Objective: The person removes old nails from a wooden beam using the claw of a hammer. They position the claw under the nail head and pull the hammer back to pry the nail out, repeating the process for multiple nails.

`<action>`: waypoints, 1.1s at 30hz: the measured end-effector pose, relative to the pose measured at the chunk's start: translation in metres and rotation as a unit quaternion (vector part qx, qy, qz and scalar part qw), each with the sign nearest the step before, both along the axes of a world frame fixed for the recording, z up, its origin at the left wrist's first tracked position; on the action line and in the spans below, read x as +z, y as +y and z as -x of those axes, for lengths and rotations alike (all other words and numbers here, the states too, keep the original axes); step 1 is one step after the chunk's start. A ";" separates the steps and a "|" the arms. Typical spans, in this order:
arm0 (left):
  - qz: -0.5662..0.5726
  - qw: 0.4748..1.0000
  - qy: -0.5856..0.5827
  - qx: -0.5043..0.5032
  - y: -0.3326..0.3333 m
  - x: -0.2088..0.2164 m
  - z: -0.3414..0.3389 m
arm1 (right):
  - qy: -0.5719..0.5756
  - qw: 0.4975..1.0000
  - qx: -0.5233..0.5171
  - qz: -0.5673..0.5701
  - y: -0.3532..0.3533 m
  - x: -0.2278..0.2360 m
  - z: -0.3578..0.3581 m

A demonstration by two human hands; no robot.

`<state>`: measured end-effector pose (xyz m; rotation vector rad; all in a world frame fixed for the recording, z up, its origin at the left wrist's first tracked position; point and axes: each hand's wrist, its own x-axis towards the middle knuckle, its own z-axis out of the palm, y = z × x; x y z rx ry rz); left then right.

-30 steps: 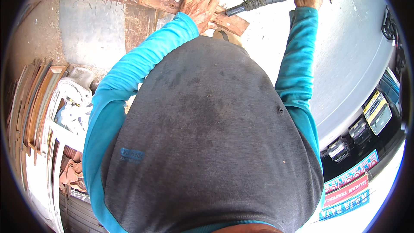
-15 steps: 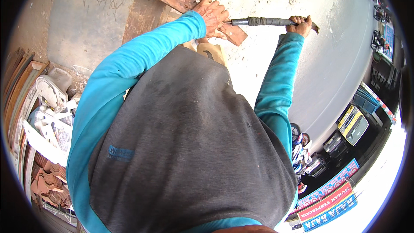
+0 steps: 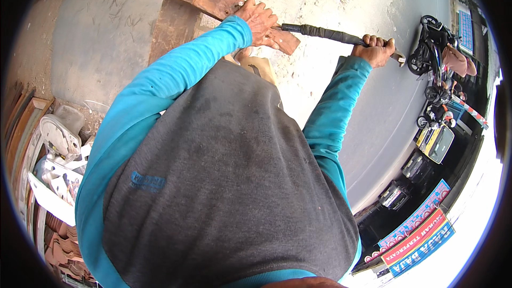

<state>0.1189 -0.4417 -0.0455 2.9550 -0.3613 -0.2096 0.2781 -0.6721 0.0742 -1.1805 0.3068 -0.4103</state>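
Note:
My left hand (image 3: pixel 258 24) is closed over a reddish-brown wooden plank (image 3: pixel 217 0) close to its near right end, pressing down on it. My right hand (image 3: pixel 376 52), out to the right, is wrapped around a crowbar (image 3: pixel 332 34) with black wrapping along its middle. Beyond that fist the bar's curved metal end sticks out. Its straight, dark other end meets the plank just right of my left hand; whether it is wedged into the wood I cannot tell. Partly behind my dark grey shirt, a tan-clad knee (image 3: pixel 261 69) shows below the plank.
A grey sheet (image 3: pixel 101 37) lies at the left beside a brown board (image 3: pixel 173 26). Lower left are a white crate (image 3: pixel 53 189) with odds and ends, stacked frames and terracotta roof tiles (image 3: pixel 64 250). A road (image 3: pixel 378 112) with motorcycles (image 3: pixel 434 48) and a yellow vehicle (image 3: pixel 436 141) runs along the right.
My right hand has come slightly lower and to the right, so the crowbar now slants down to the right. My left hand stays on the plank. Motorcycles with riders have appeared on the road.

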 end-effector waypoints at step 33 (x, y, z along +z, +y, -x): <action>0.008 0.998 0.060 0.020 -0.003 0.014 0.008 | -0.096 0.991 0.023 -0.088 0.014 0.050 0.147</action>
